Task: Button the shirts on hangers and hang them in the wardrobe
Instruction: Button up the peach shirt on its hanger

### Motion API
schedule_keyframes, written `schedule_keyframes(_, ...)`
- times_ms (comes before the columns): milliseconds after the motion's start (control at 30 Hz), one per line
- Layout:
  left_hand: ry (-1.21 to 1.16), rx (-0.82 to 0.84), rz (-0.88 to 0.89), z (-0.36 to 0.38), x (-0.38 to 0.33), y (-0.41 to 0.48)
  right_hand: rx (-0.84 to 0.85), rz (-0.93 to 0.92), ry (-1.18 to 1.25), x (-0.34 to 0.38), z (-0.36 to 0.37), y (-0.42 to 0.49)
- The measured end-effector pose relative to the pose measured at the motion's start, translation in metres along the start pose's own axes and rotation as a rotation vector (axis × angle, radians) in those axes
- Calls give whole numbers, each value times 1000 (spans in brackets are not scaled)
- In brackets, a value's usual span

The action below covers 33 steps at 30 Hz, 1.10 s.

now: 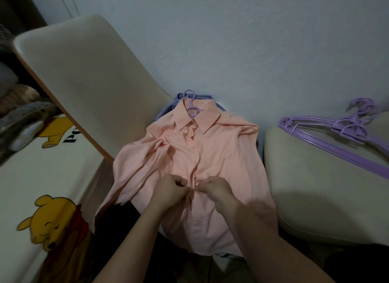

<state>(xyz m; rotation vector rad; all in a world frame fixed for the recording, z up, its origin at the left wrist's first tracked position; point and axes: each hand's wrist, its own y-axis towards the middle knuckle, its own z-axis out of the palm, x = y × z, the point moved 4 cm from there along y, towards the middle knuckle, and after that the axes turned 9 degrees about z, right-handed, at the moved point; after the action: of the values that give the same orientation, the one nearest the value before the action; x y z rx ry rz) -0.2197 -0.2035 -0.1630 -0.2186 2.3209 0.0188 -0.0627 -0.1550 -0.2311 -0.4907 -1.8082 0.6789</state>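
Peach shirt (212, 148) on lilac hanger (192, 106): we are pinching its placket (195, 156) with left hand (168, 191) and right hand (215, 190), aligning both edges; button probably hidden between fingertips.

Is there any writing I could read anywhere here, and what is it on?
"Po": black letters lying sideways on the cream bear-print cloth at the left, cut off at the edge of the chair.
On the purple hanger in the collar: a small mark, too small to read.
On the pink shirt: no writing shows.
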Motion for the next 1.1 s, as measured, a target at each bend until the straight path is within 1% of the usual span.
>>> schedule_keyframes(167, -85, -101, 32, 3, -8, -6, 49, -39, 74, 5, -7, -22)
schedule_keyframes(233, -122, -118, 32, 7, -11, -9, 58, -45, 90, 5, -12, -24)
schedule_keyframes(467, -79, -61, 27, 20, -11, -7, 167, -107, 100, -2, -15, -21)
schedule_keyframes(733, -63, -25, 24, 20, -8, -9, 192, -133, 142, -1, -19, -21)
schedule_keyframes(833, -59, 27, 15, 19, -8, -8, 196, -138, 166, -2, -19, -22)
schedule_keyframes(967, -185, 117, -43, 16, -9, -5, 217, -118, 222, -3, -22, -20)
schedule_keyframes(1100, -405, 161, -121, 16, -4, -7, 207, -122, 232, -2, -23, -21)
